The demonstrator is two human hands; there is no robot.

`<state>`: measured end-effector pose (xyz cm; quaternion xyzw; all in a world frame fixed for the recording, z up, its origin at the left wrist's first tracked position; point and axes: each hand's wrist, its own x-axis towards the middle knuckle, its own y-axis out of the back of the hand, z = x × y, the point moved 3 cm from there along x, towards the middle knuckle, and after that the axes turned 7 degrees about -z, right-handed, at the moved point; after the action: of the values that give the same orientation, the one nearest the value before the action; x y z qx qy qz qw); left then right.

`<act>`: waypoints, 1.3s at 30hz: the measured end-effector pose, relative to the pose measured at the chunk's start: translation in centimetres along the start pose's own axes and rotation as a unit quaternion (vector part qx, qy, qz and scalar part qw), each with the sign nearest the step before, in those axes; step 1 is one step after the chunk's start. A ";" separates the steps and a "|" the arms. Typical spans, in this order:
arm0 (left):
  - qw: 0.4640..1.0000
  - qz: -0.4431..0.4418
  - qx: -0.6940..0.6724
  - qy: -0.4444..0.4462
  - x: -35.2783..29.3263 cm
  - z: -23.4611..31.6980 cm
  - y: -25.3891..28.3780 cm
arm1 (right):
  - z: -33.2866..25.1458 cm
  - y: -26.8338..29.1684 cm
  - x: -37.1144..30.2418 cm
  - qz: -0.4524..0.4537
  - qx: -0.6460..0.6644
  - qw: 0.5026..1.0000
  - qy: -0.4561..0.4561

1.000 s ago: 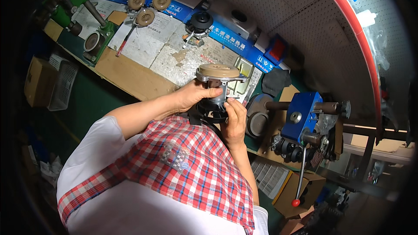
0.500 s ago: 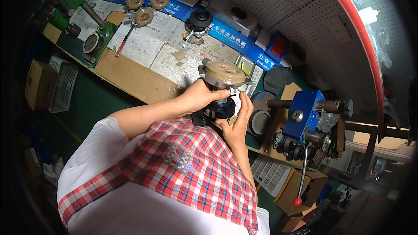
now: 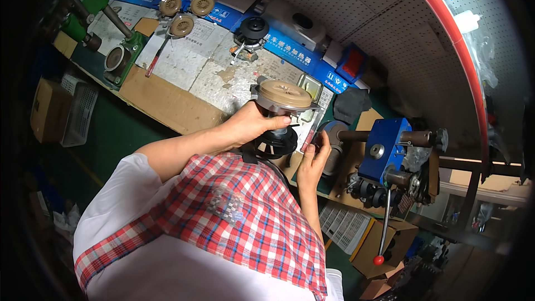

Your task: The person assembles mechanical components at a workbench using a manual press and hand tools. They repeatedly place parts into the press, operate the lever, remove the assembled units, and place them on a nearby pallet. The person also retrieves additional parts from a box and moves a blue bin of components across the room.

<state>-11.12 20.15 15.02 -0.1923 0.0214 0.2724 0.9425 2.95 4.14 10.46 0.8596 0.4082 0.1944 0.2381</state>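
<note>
Near bench edge [image 3: 159, 116], left hand [image 3: 252, 122] grips tan-topped unit [image 3: 284, 96]; right hand [image 3: 312, 163] apart.

The left of the hands [image 3: 248, 125] has its fingers mostly hidden, seemingly behind the tan-topped unit [image 3: 284, 97].

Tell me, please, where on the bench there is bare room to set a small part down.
The brown cardboard strip along the front edge looks bare, between the green metal press and the left forearm. Behind it, the worn white sheeting is open between the thin red-handled tool and the tan-topped round unit. Crowded: the right end, around the blue metal lever press.
</note>
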 end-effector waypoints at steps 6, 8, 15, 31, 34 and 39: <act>0.987 -0.065 -0.146 0.011 0.5 -2.9 2.0 | -1.6 -0.2 -0.1 -0.030 0.014 0.999 0.020; 0.964 -0.170 -0.204 -0.014 0.9 -3.3 2.8 | -2.3 -0.3 0.0 -0.039 0.007 0.998 0.046; 0.931 -0.264 -0.252 -0.026 1.1 -2.7 4.5 | -6.0 -1.0 0.0 -0.143 -0.089 0.974 0.149; 0.989 -0.148 0.006 -0.015 0.6 -3.4 7.4 | -5.1 -4.9 1.9 -0.135 -0.005 0.967 0.218; 0.980 -0.107 0.160 -0.057 1.0 -4.7 7.9 | -3.2 -5.5 2.2 -0.151 -0.092 0.978 0.113; 0.902 0.027 0.393 -0.174 1.8 -12.4 11.1 | 4.5 -8.1 3.0 -0.149 0.015 0.988 -0.019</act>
<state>-14.61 25.04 -0.62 0.2449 -0.0323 0.2968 0.9225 2.18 9.90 2.64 0.7960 0.5304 0.1338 0.2589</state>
